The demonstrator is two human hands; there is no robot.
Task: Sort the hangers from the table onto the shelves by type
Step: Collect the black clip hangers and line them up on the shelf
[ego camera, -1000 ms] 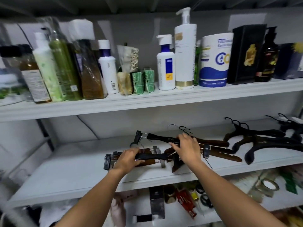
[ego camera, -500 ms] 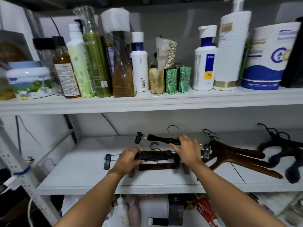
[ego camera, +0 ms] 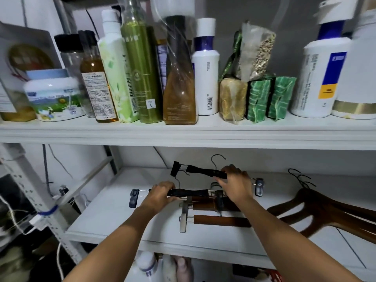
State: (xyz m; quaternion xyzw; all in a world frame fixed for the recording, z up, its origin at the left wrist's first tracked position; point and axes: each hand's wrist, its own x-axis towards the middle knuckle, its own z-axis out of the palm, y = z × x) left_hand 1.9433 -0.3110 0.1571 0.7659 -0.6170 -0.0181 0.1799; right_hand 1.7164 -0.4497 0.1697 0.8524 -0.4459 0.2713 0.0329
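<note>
Middle shelf (ego camera: 122,216): brown clip hangers (ego camera: 221,220) stacked centre, curved wooden hangers (ego camera: 325,208) right, presumably grouped by type. Left hand (ego camera: 160,195) grip closed on near black clip hanger (ego camera: 189,193); right hand (ego camera: 236,180) grip closed on far black clip hanger (ego camera: 203,171), both above brown stack, likely for placement.

along the top of the view stands a crowded row — a white tub (ego camera: 53,94) at 9 o'clock, an amber bottle (ego camera: 97,86), a tall green bottle (ego camera: 140,70) near 12, a white bottle with a purple collar (ego camera: 206,68), two green-wrapped blocks (ego camera: 270,96) toward 2 — a white pump bottle (ego camera: 321,74) at 3. a loose white cable (ego camera: 59,259) hangs at 7.
</note>
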